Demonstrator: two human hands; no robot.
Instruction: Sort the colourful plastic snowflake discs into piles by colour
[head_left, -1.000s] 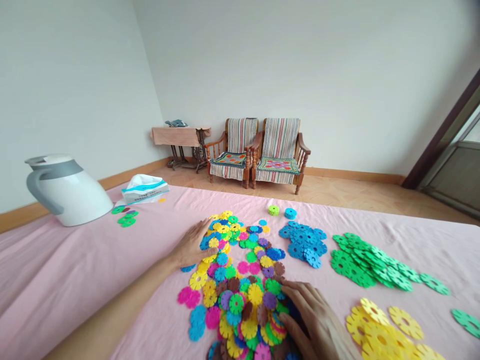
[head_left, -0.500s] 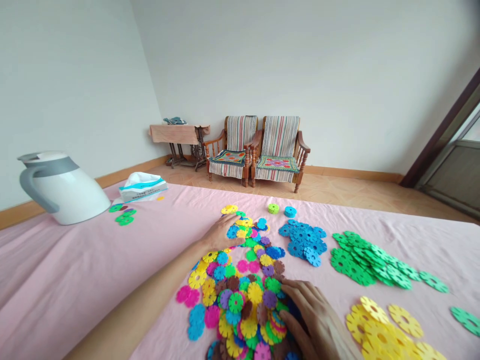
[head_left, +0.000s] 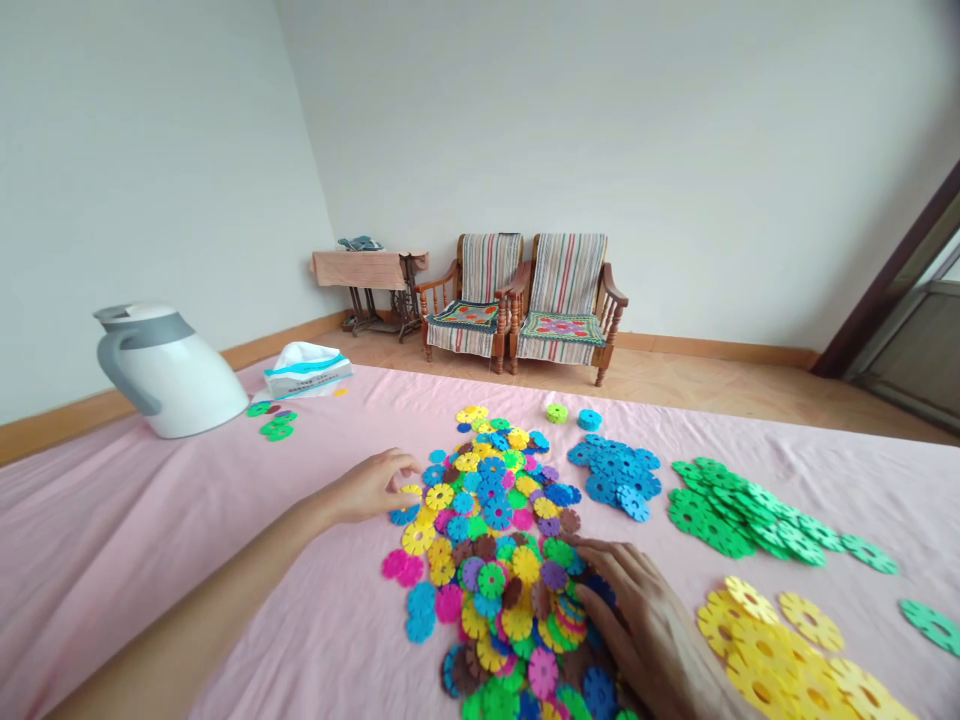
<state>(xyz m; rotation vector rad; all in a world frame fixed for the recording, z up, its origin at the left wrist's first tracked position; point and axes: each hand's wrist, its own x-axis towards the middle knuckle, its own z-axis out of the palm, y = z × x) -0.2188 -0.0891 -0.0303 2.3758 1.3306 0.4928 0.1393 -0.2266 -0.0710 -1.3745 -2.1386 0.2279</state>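
A long heap of mixed plastic snowflake discs runs down the pink cloth, in yellow, blue, green, pink, purple and brown. My left hand is at the heap's left edge, its fingers loosely bent and apart from the thumb. Beside its thumb is a yellow disc; I see nothing held. My right hand lies along the near right side of the heap, fingers stretched over the edge discs. Its palm side is hidden.
To the right are piles of blue discs, green discs and yellow discs. Small stacks of lime discs and blue discs stand behind. A white jug and tissue pack are at the left.
My left hand has drawn back leftward off the far part of the heap, where several blue discs now show on top. My right hand stays by the heap. The view has shifted slightly left.
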